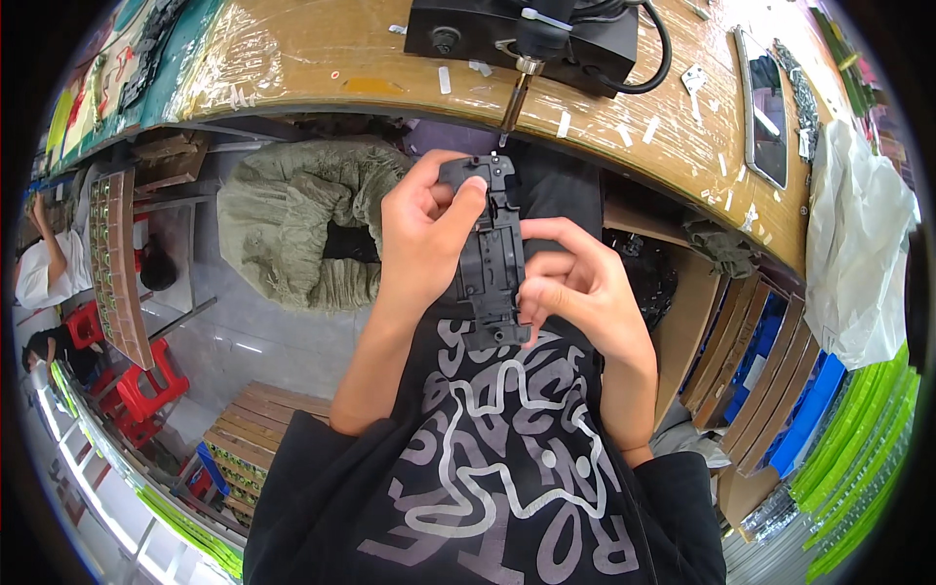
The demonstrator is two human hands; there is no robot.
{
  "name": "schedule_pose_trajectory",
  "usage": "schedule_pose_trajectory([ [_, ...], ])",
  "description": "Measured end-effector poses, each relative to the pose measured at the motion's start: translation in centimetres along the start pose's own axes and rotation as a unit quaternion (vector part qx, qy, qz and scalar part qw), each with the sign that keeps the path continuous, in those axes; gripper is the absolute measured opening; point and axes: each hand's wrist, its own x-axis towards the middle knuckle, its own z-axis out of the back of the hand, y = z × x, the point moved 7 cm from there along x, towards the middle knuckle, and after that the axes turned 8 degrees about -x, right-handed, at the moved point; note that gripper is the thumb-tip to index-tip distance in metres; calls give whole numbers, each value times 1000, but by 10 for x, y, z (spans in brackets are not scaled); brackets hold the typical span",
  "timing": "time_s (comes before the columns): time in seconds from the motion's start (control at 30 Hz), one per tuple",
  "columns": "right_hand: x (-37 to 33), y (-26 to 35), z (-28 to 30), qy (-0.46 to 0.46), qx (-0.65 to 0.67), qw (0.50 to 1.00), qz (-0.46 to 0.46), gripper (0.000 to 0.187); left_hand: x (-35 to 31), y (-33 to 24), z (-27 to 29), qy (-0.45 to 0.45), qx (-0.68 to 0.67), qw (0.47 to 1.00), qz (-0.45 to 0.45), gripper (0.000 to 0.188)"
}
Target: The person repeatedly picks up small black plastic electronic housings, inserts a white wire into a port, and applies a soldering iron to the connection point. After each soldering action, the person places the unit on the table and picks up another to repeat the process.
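A long black moulded plastic part [490, 258], with ribs and small holes, is held up in front of my chest. My left hand [429, 219] grips its upper left side, the thumb pressed on top near the far end. My right hand [580, 283] holds the lower right edge, its index finger touching the side higher up; some fingertips are hidden behind the part. Just beyond the far end of the part hangs a screwdriver bit [516, 102] in a metal holder. It reaches out from a black machine [468, 34] on the bench.
Film covers the wooden bench [322, 68], where white scraps and a phone [765, 107] lie. A whitish plastic bag [858, 244] hangs at the right, above stacked trays [751, 361]. Left are a cloth-covered stool [292, 224], a red stool [154, 382] and people [54, 263].
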Motion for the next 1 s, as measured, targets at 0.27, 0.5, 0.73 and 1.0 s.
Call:
schedule_pose_trajectory([
  [0.27, 0, 5, 0, -43, -9, 999, 3, 39, 6, -2, -4, -2, -2, 1000, 5, 15],
  [0.5, 1, 8, 0, -47, -8, 999, 10, 38, 6, -8, -6, -2, -2, 1000, 3, 15],
  [0.73, -1, 9, 0, -45, 1, 999, 19, 38, 5, -9, -8, -6, -8, 1000, 16, 13],
  [1.0, 2, 6, 1, -41, -3, 999, 31, 38, 6, -12, -7, -8, 25, 1000, 1, 10],
])
